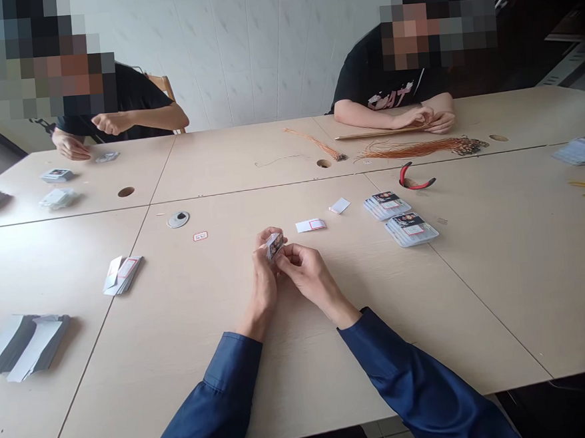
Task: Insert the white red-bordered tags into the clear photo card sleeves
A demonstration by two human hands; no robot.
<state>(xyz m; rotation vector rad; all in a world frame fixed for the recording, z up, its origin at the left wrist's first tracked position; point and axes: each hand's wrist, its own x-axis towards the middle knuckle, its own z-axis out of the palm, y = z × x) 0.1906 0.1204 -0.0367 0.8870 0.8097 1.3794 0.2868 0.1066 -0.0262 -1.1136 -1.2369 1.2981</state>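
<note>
Both of my hands meet over the middle of the beige table (333, 376). My left hand (265, 274) is closed around a small printed card (275, 245), held upright. My right hand (303, 271) pinches the same card from the right with thumb and fingers. A strip of white stickers with a red frame (311, 225) lies just beyond my hands, and a small white slip (340, 205) lies further right. A single red-framed sticker (200, 236) lies to the left.
Two stacks of printed cards (401, 218) sit at the right, red-handled pliers (414, 177) behind them. Grey card stacks (23, 344) and a smaller pile (122, 273) lie at the left. Two other people work at the far side, with orange strings (418, 147) by one.
</note>
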